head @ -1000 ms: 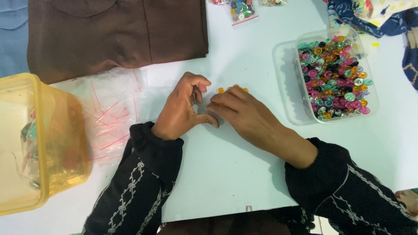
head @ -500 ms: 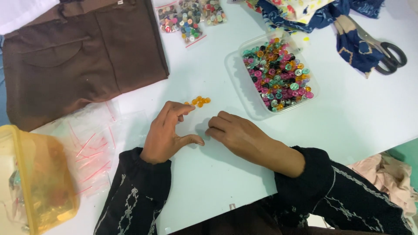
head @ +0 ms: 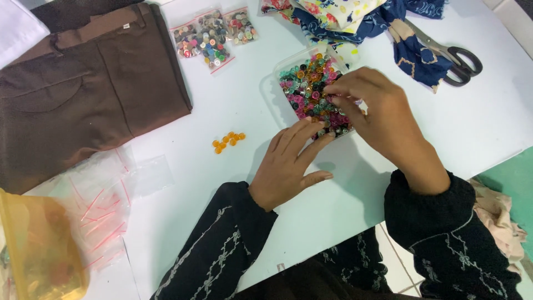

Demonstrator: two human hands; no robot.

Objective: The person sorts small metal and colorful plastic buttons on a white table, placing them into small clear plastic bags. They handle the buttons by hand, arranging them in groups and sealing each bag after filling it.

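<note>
Reaching over the clear tray [head: 271,83] of mixed coloured buttons now, the right hand [head: 371,108] has its fingertips pinched down among them, though whether a button is caught between them is hidden. Half a second ago that hand lay on the bare white surface [head: 222,183], close to the left one; it has since travelled up and across to the tray. The left hand [head: 291,164] has followed, lying flat and open with its fingers stretched to the tray's near edge, holding nothing. The little cluster of orange buttons [head: 227,141] sits by itself on the surface, left of both hands and now well apart from them, where before the left fingers were just beside it. Up top, three small bags of buttons [head: 214,36] lie beside the brown trousers [head: 83,94], and scissors [head: 449,53] rest by the patterned blue cloth [head: 411,55]. Empty clear bags [head: 105,200] lie at lower left.
</note>
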